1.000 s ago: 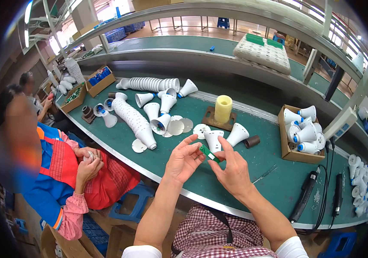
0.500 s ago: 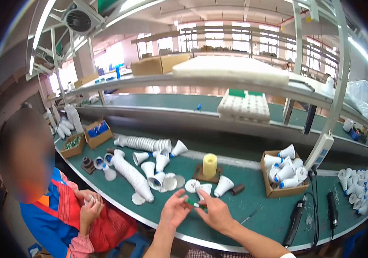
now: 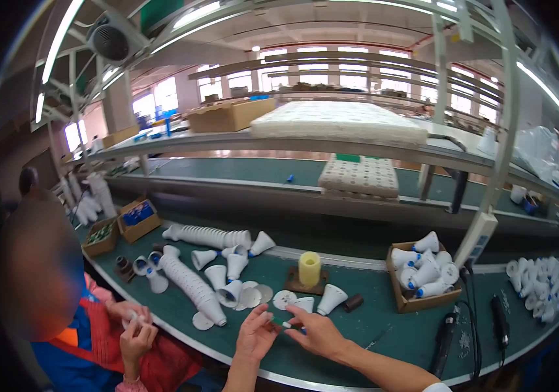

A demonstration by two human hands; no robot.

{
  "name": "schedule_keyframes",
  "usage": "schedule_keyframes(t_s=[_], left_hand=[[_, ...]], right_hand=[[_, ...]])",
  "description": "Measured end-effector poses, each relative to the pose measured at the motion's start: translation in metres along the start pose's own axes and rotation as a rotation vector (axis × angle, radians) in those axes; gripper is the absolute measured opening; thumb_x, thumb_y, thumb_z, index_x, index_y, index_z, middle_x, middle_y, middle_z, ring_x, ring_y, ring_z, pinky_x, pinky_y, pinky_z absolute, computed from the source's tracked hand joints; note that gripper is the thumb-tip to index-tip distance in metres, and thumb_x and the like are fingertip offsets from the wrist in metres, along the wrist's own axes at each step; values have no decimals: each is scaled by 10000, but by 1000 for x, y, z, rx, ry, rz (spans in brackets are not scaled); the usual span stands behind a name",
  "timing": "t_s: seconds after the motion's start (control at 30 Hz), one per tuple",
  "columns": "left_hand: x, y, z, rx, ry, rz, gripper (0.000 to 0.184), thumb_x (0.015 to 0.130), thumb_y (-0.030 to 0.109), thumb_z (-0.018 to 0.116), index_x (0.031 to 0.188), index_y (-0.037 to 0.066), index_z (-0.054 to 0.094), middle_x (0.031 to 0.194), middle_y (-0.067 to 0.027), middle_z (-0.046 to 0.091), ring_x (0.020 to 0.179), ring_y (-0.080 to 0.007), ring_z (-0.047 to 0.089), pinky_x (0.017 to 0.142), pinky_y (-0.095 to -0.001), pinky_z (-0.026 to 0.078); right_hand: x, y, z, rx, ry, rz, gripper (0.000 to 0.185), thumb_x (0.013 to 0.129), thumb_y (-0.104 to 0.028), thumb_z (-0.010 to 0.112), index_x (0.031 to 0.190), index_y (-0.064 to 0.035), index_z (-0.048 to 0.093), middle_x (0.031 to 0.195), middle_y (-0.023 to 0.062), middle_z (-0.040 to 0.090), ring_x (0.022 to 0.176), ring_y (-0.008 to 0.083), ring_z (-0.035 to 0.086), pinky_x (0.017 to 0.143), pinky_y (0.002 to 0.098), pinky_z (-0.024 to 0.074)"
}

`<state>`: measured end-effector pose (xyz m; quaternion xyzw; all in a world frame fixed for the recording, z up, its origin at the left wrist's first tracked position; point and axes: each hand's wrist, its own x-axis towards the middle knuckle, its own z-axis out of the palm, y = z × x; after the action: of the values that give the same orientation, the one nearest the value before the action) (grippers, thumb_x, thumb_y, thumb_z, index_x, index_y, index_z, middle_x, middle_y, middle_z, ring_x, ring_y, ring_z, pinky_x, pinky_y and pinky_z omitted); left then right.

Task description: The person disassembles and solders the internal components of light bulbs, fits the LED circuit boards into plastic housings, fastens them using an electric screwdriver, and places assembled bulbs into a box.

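Near the front edge of the green bench, my left hand (image 3: 255, 334) is palm up with its fingers curled. Its thumb side meets a small green circuit board with a white part (image 3: 286, 325), mostly hidden by the fingers. From the other side, my right hand (image 3: 318, 334) pinches this piece between thumb and index finger. Just beyond my hands lie a white lamp cone (image 3: 304, 304), a white disc (image 3: 284, 300) and a larger white cone (image 3: 332, 298). A yellow cylinder (image 3: 309, 268) stands on a brown base behind them.
Stacked white cones (image 3: 191, 287) and loose discs lie to the left. At right are a carton of cones (image 3: 416, 302), two black electric screwdrivers (image 3: 444, 343) with cables, and a cone pile (image 3: 541, 287). A co-worker's hands (image 3: 137, 326) hold a small white piece at left.
The camera view has shifted, so the bench scene sits slightly left and the shelf lower. My hands stay close together around the small board, which is now less visible.
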<state>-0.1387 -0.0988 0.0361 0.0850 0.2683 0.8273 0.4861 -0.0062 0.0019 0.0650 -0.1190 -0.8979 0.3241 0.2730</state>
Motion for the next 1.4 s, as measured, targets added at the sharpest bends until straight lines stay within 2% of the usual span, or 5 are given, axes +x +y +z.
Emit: schedule_keyframes(t_s=[0.2,0.47,0.67,0.97,1.4], left_hand=[[-1,3,-15,83,-136,37,248,846,85,548,1092,64,521,890,-54,590,809,-157,558,759,-320,449],[-6,-5,-12,135,-183,117,320,842,64,538,1155,41,482,802,-67,549,793,-179,523,751,-309,423],[-13,-8,6,174,-74,200,391,871,139,522,1238,41,427,894,-63,542,873,-121,506,778,-277,405],[-18,-33,-22,1213,270,759,145,784,89,624,918,36,606,712,-28,569,628,-98,533,602,-236,446],[-28,-50,-34,1331,276,842,110,774,76,609,882,49,611,657,-69,519,560,-164,515,528,-284,415]], right_hand=[[7,-2,-6,422,-215,264,543,740,-138,703,1211,-45,450,863,77,660,789,120,614,703,241,476],[10,13,-13,859,-440,442,614,725,-67,692,1240,50,381,837,122,649,740,139,618,675,217,472],[9,12,-22,794,-343,488,539,675,-17,722,1159,20,488,825,82,634,734,114,600,669,217,478],[-8,38,-20,644,-275,504,327,686,-9,704,993,26,595,794,20,604,682,61,554,628,189,463],[-10,39,-10,558,-307,467,276,679,-26,710,930,18,604,744,-6,577,649,41,513,593,177,431]])
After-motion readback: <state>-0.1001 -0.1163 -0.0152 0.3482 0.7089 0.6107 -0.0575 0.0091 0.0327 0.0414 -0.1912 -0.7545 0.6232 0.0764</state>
